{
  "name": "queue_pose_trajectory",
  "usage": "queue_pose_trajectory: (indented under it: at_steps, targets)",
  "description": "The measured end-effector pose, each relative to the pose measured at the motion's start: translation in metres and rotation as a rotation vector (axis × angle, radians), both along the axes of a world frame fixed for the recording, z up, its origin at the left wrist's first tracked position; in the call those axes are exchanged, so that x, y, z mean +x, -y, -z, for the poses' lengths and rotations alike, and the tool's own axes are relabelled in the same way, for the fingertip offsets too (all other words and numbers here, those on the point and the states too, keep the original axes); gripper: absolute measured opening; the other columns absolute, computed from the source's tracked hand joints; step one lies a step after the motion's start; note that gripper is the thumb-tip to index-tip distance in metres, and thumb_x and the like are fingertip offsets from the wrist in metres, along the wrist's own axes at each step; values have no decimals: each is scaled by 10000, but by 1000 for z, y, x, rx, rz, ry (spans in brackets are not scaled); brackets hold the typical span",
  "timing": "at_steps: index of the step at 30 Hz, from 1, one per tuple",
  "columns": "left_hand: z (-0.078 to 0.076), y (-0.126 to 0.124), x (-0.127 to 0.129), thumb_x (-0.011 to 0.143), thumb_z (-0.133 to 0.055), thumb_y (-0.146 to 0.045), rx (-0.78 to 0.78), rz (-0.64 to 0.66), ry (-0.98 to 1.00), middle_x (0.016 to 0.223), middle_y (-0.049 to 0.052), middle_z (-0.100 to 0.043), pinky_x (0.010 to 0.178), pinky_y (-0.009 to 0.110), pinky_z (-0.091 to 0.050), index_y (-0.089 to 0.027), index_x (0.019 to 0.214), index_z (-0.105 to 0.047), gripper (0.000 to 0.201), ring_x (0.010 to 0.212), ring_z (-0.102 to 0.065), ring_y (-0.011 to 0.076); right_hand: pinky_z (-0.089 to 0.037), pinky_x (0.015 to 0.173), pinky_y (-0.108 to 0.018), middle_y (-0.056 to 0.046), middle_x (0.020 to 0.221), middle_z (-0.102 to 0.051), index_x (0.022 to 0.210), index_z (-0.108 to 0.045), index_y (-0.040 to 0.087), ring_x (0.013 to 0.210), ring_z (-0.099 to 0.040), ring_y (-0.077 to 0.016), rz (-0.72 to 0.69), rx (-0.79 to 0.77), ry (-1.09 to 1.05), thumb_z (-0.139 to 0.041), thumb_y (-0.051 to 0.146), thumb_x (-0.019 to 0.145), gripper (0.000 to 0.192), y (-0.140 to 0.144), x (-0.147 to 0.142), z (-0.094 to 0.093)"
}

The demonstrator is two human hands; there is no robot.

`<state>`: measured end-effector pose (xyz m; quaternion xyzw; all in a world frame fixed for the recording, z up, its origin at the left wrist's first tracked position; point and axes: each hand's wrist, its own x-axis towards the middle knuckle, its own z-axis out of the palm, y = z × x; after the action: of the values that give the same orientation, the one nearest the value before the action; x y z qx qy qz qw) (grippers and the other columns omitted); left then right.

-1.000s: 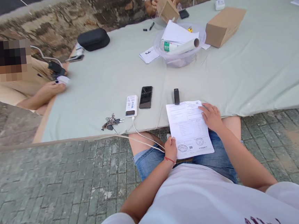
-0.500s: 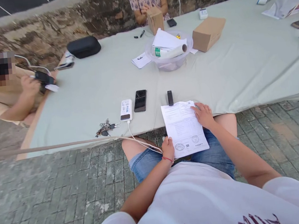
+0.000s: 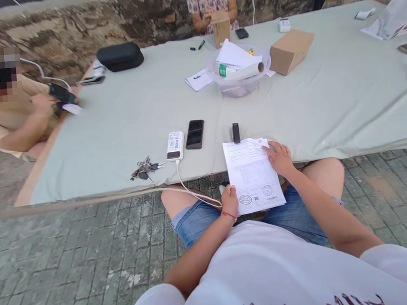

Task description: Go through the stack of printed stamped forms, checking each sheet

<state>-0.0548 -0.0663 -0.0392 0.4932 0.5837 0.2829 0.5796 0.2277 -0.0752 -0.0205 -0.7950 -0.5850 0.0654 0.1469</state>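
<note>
A stack of printed papers (image 3: 251, 167) with round and oval stamps leans from the table edge over my lap. My left hand (image 3: 229, 200) is closed on its lower left edge, thumb on top and the other fingers hidden beneath. My right hand (image 3: 279, 157) lies at the upper right edge, fingers spread, one fingertip touching the top sheet and the others over the tablecloth. Just beyond the papers' top edge is a small black stapler-like object (image 3: 236, 133). To the left lie a black phone (image 3: 195, 134), a white power bank (image 3: 175, 145) with a cable, and a bunch of keys (image 3: 145, 168).
A clear plastic basin (image 3: 237, 89) holds papers and a roll, beside a cardboard box (image 3: 291, 52). A smaller box (image 3: 221, 30) stands before a person across the table. A black case (image 3: 120, 57) lies far left, near another person holding a device (image 3: 61, 93).
The view has shifted slightly, and my knees are spread wider. Both hands keep nearly the same places on the papers.
</note>
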Motion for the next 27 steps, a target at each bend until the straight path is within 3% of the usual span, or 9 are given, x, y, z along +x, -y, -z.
queue_pose_trajectory:
  at_steps: [5,11,14,16,21,27]
  targets:
    - [-3,-2,-5,867,-638,-527,-31,1,73,828,53,-672,759,335,-467,-194,791,-622,342,788,-577,209,-272,1243,-631,-94,1536,-541,1328,-676,285,1454,-450,-342,50,111,-144,-420,245,980,434,-2,0,0]
    - [-14,-5,-11,764,-758,-570,-79,-49,157,694,-8,-621,664,288,-451,-196,711,-557,429,686,-555,160,-552,1006,-517,-143,1265,-666,1120,-700,217,1146,-658,-295,392,443,-516,-454,426,989,349,30,-10,-5]
    - [-17,-5,-10,696,-828,-575,-163,-88,258,737,1,-675,691,303,-489,-183,762,-581,469,704,-608,167,-579,954,-531,-107,1080,-727,1059,-682,234,1005,-693,-289,520,367,-715,-556,578,941,385,56,-21,-1]
    - [-18,-5,-9,654,-870,-568,-201,-118,298,785,24,-718,743,333,-522,-174,790,-607,493,745,-651,186,-597,949,-519,-87,1085,-753,1073,-669,260,1029,-710,-297,559,284,-944,-644,642,880,429,70,-30,2]
    - [-22,-4,-10,569,-961,-485,-296,-128,407,972,94,-792,917,443,-553,-161,963,-688,578,902,-732,262,-598,1034,-495,-46,1222,-776,1181,-685,299,1138,-736,-296,436,105,-1567,-783,589,820,474,80,-57,1]
    - [-29,-7,-21,699,-875,-527,-567,-93,614,1153,164,-787,1065,521,-529,-143,1099,-742,570,1143,-721,348,-632,986,-522,-60,1061,-821,1036,-754,235,990,-786,-320,570,95,-1607,-923,451,675,454,65,-70,2]
